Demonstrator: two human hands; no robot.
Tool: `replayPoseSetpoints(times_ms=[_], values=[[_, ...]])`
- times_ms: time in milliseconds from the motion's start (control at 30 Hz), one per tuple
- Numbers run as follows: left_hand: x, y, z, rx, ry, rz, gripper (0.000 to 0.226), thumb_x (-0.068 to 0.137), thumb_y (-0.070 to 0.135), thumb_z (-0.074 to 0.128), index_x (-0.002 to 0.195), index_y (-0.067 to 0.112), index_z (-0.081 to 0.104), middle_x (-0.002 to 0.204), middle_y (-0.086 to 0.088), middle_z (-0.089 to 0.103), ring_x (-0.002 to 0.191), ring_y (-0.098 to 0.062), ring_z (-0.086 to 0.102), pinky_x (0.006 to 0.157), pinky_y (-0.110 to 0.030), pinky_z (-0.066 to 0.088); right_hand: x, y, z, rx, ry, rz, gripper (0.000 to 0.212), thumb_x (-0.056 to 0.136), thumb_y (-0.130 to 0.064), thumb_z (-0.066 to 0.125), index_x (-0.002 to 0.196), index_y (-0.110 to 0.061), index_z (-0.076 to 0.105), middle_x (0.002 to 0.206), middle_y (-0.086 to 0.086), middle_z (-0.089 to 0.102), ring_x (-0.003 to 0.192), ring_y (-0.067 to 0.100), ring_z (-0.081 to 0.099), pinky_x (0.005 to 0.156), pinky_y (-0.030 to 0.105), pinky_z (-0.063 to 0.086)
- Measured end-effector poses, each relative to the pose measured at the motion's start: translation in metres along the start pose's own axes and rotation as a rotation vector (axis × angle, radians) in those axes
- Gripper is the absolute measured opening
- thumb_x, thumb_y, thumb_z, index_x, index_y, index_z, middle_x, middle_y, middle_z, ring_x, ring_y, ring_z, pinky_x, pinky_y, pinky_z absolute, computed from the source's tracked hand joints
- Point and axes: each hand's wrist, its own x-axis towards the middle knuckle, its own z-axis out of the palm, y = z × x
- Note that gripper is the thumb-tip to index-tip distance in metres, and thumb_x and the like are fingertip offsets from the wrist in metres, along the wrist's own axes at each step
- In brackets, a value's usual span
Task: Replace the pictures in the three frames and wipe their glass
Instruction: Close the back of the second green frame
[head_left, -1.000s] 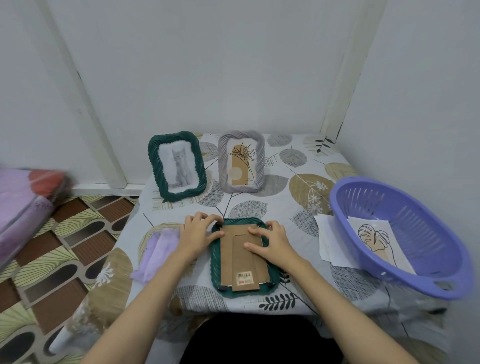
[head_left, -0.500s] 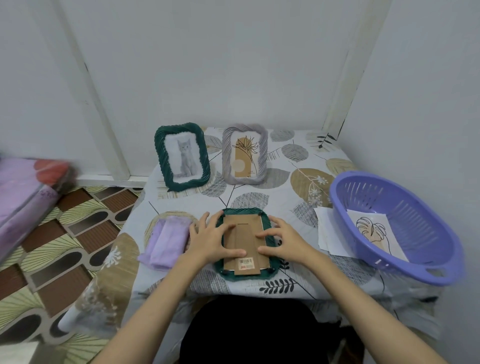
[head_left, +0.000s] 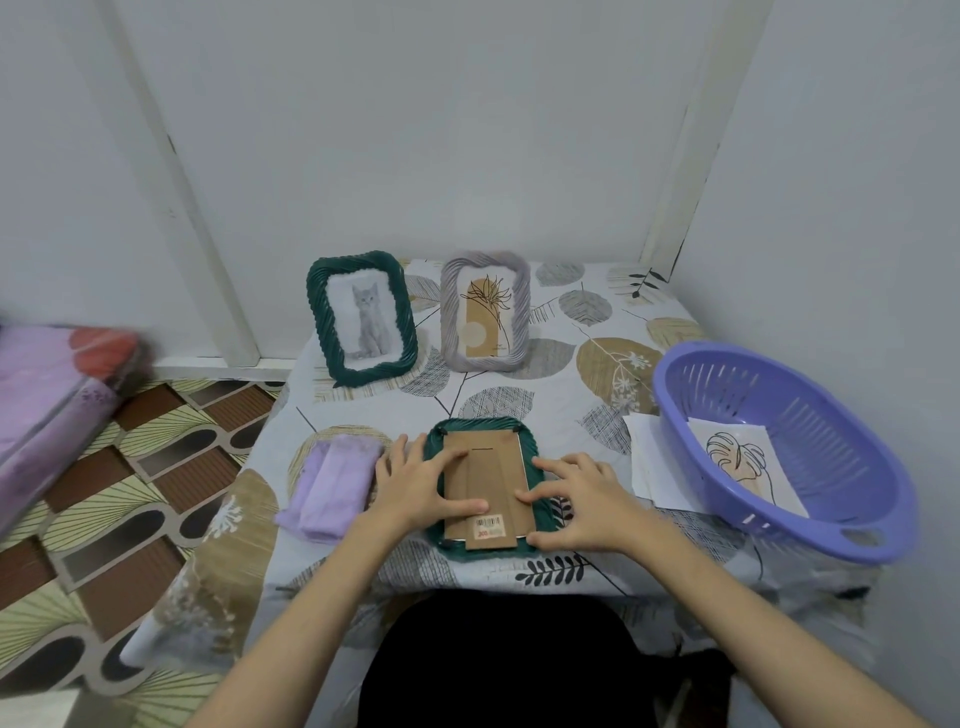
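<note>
Face-down, green frame looks light but glass-fronted, fragile; left hand and right hand press spread fingers on cardboard backing; lift by rim.

The face-down green frame hides its picture and glass (barcode sticker print illegible); the pink bundle blurs, cut off left.

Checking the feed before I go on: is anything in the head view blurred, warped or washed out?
Head view: light is even and soft, no glare on the face-down frame; wide-angle lens bows the wall trim outward; the pink bundle at the left edge is smeared; both hands, left and right, read sharp.
</note>
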Motion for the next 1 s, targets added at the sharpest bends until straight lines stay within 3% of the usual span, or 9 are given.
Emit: replayPoseSetpoints(times_ms=[100, 300, 433, 500, 600, 700, 800, 867, 1000], values=[[0.001, -0.001, 0.001, 0.000, 0.004, 0.004, 0.085, 0.062, 0.078, 0.058, 0.136, 0.048, 0.029, 0.155, -0.009, 0.010, 0.143, -0.029, -0.002, 0.114, -0.050, 0.008, -0.001, 0.001, 0.009, -0.022, 0.080, -0.009, 0.080, 0.050, -0.077, 0.031, 0.121, -0.048, 0.053, 0.149, -0.011, 0.030, 0.128, 0.018, 0.026, 0.104, 0.040, 0.017], [0.001, -0.001, 0.001, 0.005, 0.005, 0.003, 0.087, 0.058, 0.081, 0.056, 0.135, 0.048, 0.030, 0.155, -0.009, 0.011, 0.143, -0.028, -0.002, 0.113, -0.050, 0.008, 0.000, 0.000, 0.024, 0.080, 0.177, 0.047, 0.072, 0.053, -0.072, 0.030, 0.116, -0.049, 0.057, 0.148, -0.016, 0.031, 0.125, 0.016, 0.029, 0.109, 0.051, 0.009], [0.001, -0.001, 0.000, 0.002, 0.004, 0.001, 0.091, 0.055, 0.085, 0.051, 0.135, 0.048, 0.030, 0.155, -0.009, 0.011, 0.143, -0.028, -0.001, 0.113, -0.049, 0.008, -0.003, 0.001, 0.031, 0.180, 0.178, 0.093, 0.067, 0.053, -0.072, 0.034, 0.113, -0.053, 0.056, 0.148, -0.023, 0.027, 0.126, 0.014, 0.027, 0.108, 0.052, 0.012], [0.000, -0.001, 0.001, -0.008, 0.002, -0.001, 0.090, 0.056, 0.084, 0.052, 0.136, 0.048, 0.030, 0.155, -0.009, 0.011, 0.143, -0.028, -0.001, 0.113, -0.049, 0.008, -0.003, 0.002, 0.029, 0.269, 0.152, 0.113, 0.052, 0.062, -0.070, 0.044, 0.110, -0.055, 0.056, 0.147, -0.026, 0.026, 0.128, 0.013, 0.024, 0.108, 0.053, 0.011], [-0.002, -0.001, 0.000, -0.029, -0.002, -0.004, 0.104, 0.040, 0.090, 0.036, 0.135, 0.049, 0.030, 0.155, -0.008, 0.011, 0.143, -0.028, -0.001, 0.113, -0.050, 0.008, 0.000, 0.002, 0.019, 0.386, 0.102, 0.160, 0.024, 0.086, -0.047, 0.054, 0.108, -0.056, 0.057, 0.145, -0.028, 0.028, 0.130, 0.013, 0.024, 0.109, 0.051, 0.008], [-0.001, -0.001, 0.001, -0.028, -0.003, -0.002, 0.091, 0.055, 0.085, 0.050, 0.136, 0.049, 0.029, 0.155, -0.007, 0.010, 0.143, -0.028, -0.001, 0.113, -0.050, 0.008, -0.001, 0.003, 0.016, 0.358, 0.058, 0.142, 0.029, 0.084, -0.045, 0.057, 0.111, -0.056, 0.055, 0.146, -0.027, 0.026, 0.130, 0.013, 0.023, 0.110, 0.051, 0.009], [0.000, -0.002, 0.002, -0.025, 0.009, 0.006, 0.081, 0.066, 0.074, 0.058, 0.136, 0.048, 0.029, 0.155, -0.007, 0.009, 0.143, -0.028, -0.002, 0.113, -0.049, 0.008, -0.004, 0.004, 0.017, 0.298, 0.047, 0.096, 0.056, 0.059, -0.073, 0.048, 0.113, -0.058, 0.051, 0.148, -0.027, 0.022, 0.129, 0.013, 0.022, 0.109, 0.053, 0.010], [0.000, -0.002, 0.003, -0.028, 0.005, 0.005, 0.082, 0.065, 0.076, 0.058, 0.136, 0.048, 0.029, 0.155, -0.007, 0.009, 0.143, -0.028, -0.002, 0.113, -0.050, 0.008, -0.004, 0.004, 0.020, 0.254, 0.086, 0.085, 0.066, 0.052, -0.077, 0.039, 0.114, -0.058, 0.051, 0.148, -0.026, 0.022, 0.128, 0.013, 0.023, 0.108, 0.053, 0.011], [0.000, -0.002, 0.002, -0.032, -0.001, 0.001, 0.088, 0.057, 0.081, 0.052, 0.136, 0.049, 0.029, 0.155, -0.007, 0.009, 0.143, -0.028, -0.001, 0.113, -0.050, 0.009, -0.004, 0.002, 0.027, 0.209, 0.168, 0.065, 0.067, 0.053, -0.072, 0.035, 0.114, -0.052, 0.055, 0.148, -0.023, 0.025, 0.124, 0.013, 0.026, 0.106, 0.046, 0.013]])
